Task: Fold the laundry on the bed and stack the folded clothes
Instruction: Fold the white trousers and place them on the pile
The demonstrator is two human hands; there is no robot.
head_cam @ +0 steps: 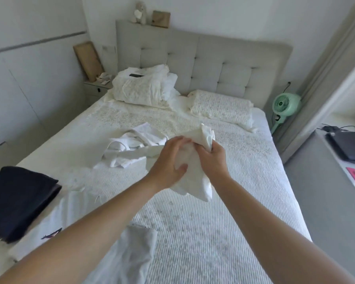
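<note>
**Both hands gripping a white garment above the bed**

Nearest, at 6 o'clock, a grey cloth (138,249) lies on the bed (223,232). At centre, the left hand (168,160) and right hand (211,158) clutch a bunched white garment (193,173) held above the cover. At 9 o'clock sits a dark folded stack (19,201). Beyond the hands, toward 11 o'clock, lies a loose white pile (131,148).
</note>
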